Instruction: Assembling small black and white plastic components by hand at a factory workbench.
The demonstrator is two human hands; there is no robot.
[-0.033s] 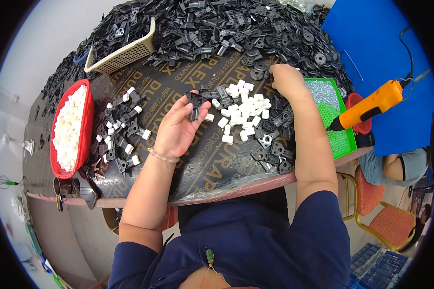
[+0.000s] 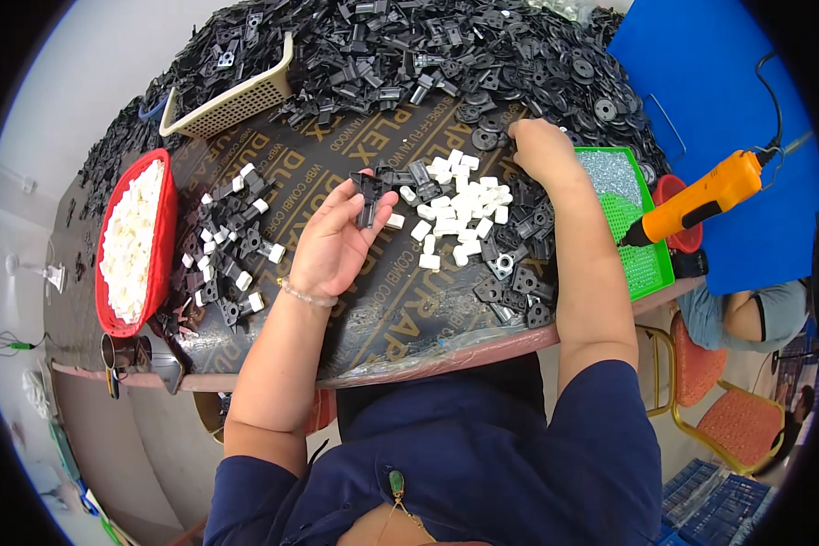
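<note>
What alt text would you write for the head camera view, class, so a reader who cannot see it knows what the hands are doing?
Seen from above, a person's left hand holds a small black plastic part over a dark worktable, while the right hand reaches into a heap of black parts. Small white pieces lie between the hands; a red tray of white pieces sits at left.
</note>
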